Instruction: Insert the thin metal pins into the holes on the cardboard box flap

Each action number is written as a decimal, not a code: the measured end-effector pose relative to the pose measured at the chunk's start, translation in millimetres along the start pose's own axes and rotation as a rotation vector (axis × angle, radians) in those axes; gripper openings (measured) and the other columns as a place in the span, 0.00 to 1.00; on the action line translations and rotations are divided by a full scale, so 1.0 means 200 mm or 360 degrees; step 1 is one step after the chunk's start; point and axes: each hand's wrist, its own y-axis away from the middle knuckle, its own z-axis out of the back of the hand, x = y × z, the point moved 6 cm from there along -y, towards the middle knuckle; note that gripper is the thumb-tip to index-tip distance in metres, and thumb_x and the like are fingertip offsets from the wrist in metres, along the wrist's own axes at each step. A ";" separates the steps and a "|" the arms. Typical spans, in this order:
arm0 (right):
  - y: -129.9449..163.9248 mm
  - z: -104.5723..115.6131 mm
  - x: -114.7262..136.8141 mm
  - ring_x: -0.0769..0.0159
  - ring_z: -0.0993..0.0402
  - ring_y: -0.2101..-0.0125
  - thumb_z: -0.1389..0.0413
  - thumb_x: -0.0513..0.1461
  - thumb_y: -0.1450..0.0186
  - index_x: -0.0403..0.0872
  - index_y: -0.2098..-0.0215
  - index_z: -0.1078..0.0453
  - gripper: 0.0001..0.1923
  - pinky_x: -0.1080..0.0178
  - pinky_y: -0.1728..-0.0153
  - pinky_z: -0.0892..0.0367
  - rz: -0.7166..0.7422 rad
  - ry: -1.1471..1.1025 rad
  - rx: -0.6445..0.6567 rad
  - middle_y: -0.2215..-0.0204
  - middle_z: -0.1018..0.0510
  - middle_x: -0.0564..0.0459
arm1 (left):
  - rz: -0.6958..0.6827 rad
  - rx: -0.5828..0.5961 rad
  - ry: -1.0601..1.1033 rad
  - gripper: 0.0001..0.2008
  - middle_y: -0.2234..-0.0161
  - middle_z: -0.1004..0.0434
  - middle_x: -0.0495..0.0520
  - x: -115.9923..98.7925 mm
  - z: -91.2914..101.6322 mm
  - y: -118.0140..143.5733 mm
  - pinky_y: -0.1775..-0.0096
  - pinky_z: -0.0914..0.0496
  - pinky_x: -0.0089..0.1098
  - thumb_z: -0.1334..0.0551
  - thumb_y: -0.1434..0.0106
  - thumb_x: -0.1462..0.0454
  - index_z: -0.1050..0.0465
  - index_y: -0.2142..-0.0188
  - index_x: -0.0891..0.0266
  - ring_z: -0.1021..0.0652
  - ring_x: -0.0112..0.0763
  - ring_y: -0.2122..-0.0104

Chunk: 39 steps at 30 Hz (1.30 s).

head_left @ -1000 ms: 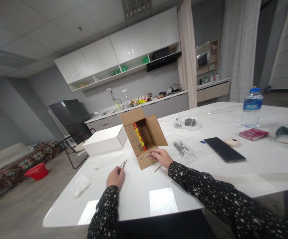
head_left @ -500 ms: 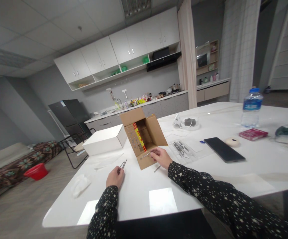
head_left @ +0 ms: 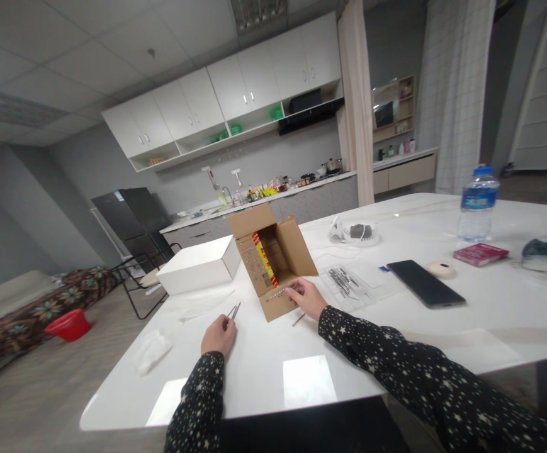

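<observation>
1. The white bench (head_left: 264, 371) carries everything; both star-print sleeves reach onto it from the near edge.
2. A closed white box (head_left: 197, 267) lies at the bench's far left, just beside the carton.
3. The brown carton (head_left: 292, 251) stands open near the middle, its flaps spread; a red and yellow strip shows inside, and its front flap, studded with a row of small metal pieces, lies flat toward the person.
4. A water bottle (head_left: 477, 202) stands upright at the far right, with a red packet (head_left: 481, 253) just in front of it.
5. A dark phone (head_left: 426, 282) lies flat right of centre, a small round beige thing (head_left: 441, 269) beside it.
6. A clear tray (head_left: 346, 283) of thin metal tools lies just right of the carton.
7. The right hand (head_left: 307, 297) rests on the carton's front flap, fingers curled onto the row of metal pieces; whether they pinch one I cannot tell.
8. The left hand (head_left: 218, 335) lies on the bench, well left of the carton, fingers closed around tweezers (head_left: 234, 311) whose tips point away from the person.
9. A thin metal rod (head_left: 298, 319) lies on the bench just under the right wrist.
</observation>
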 end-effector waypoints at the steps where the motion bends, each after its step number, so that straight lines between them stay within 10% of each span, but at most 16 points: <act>1: 0.00 0.00 0.00 0.72 0.34 0.83 0.43 0.43 0.43 0.45 0.68 0.35 0.11 0.68 0.80 0.36 -0.0004 0.0010 0.0002 0.81 0.28 0.58 | 0.0000 -0.0007 -0.0004 0.10 0.73 0.24 0.53 0.00 0.00 0.00 0.68 0.38 0.28 0.49 0.39 0.58 0.33 0.71 0.58 0.25 0.33 0.70; 39: -0.03 0.01 -0.05 0.73 0.37 0.85 0.44 0.45 0.42 0.45 0.75 0.36 0.12 0.70 0.83 0.39 -0.0041 0.0092 -0.0017 0.85 0.29 0.57 | 0.0011 -0.0028 0.0011 0.10 0.73 0.25 0.52 0.02 -0.02 -0.01 0.68 0.38 0.27 0.49 0.40 0.58 0.33 0.72 0.58 0.26 0.33 0.70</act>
